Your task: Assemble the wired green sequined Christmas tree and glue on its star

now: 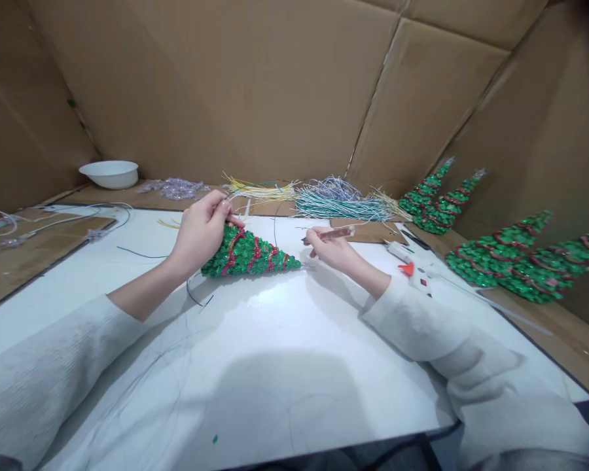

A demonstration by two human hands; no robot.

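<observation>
White worktop (pixel 255 366) nearest, bare in front. Left hand (pixel 201 232), fingers clamped on wide base of green sequin tree (pixel 248 255) lying sideways mid-worktop, tip pointing right. Right hand (pixel 331 248), fingers pinched on thin reddish stick (pixel 330 234). Beyond: wire bundles (pixel 324 196), white bowl (pixel 109 173). No legible writing.

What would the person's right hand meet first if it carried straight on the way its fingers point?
Probably the tip of the green sequin tree lying just left of the right hand; depth is hard to judge.
</observation>
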